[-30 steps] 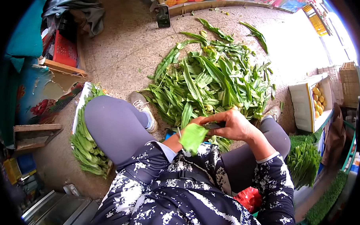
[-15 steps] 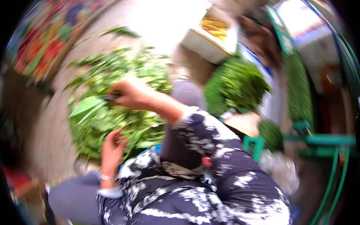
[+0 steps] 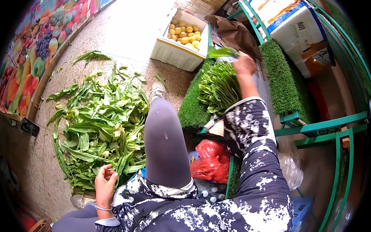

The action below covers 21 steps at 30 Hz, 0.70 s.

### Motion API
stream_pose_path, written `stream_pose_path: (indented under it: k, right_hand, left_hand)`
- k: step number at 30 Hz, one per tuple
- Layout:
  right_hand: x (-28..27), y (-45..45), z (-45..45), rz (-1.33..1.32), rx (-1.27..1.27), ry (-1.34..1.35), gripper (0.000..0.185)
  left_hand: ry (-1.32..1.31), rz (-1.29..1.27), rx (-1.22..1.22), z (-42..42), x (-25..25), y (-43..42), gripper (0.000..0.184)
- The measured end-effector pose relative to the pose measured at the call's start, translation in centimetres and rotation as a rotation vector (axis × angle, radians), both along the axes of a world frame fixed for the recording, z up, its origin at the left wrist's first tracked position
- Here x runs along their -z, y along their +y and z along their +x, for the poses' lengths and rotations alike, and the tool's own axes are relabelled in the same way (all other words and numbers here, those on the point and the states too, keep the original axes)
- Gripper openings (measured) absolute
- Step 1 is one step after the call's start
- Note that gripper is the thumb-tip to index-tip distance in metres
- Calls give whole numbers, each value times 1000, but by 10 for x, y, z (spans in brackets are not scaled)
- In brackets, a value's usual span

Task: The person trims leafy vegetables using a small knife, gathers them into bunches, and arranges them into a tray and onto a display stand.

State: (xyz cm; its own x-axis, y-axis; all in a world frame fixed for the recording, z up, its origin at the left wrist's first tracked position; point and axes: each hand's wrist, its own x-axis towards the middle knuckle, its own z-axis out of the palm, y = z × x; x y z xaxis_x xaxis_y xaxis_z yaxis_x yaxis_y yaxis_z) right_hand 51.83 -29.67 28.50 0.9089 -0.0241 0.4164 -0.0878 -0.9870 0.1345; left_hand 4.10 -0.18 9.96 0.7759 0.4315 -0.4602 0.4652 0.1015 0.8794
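The leafy stalk (image 3: 222,52) is smooth and glossy, a long, slightly arched green blade tapering toward its far end. I have it by its near end in my right hand (image 3: 244,63): the fingers are curled closed on it, and the blade juts out to the left of the knuckles, above the bundle. I cannot tell how each fingertip sits, since the back of the hand faces me.

Just below lies the leafy bundle (image 3: 220,86), densely packed, with narrow ribbed stems and dark green leaves, on bristly artificial turf (image 3: 190,110). Next to the turf stands a white foam box (image 3: 177,55), boxy and matte, holding round yellow fruit (image 3: 184,34). Crumpled brown paper (image 3: 236,36) lies behind the right hand.

Well apart from the stalk, my left hand (image 3: 104,187) hovers at the near edge of the leaf pile (image 3: 99,129), fingers loosely curled and thumb standing a little off them. A thin, shiny bangle (image 3: 103,208) circles its wrist. The pile is a loose tangle of long, limp, wavy leaves on the speckled stone floor (image 3: 45,164).

Between the two arms I see thin, wrinkled red plastic bags (image 3: 211,162), with round white bottle caps (image 3: 209,196) just beneath them.
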Motion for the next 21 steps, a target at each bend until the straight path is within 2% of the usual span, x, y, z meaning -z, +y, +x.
stream_pose_path:
  k: [1,4,10,12,17,19,21]
  right_hand:
    - [-7,-18,10,-14,167,82,34]
    - [11,-88,47,-27,343,72,27]
    - [70,-110,40,-33,322,459,26]
    - [81,-116,39,-8,346,355,29]
    - [66,-114,31,-8,353,329,29]
    - [72,-130,47,-100,368,257,28]
    - [54,-110,39,-157,253,297,29]
  left_hand:
    - [3,4,-11,-1,3,-1,32]
    - [76,5,-25,-7,15,-1,33]
    - [177,17,0,-16,28,-14,34]
    - [170,-18,26,-16,32,-21,34]
    - [189,32,106,-5,23,-25,35]
    - [158,51,96,-3,23,-24,35]
    - [116,48,59,2,11,-27,34]
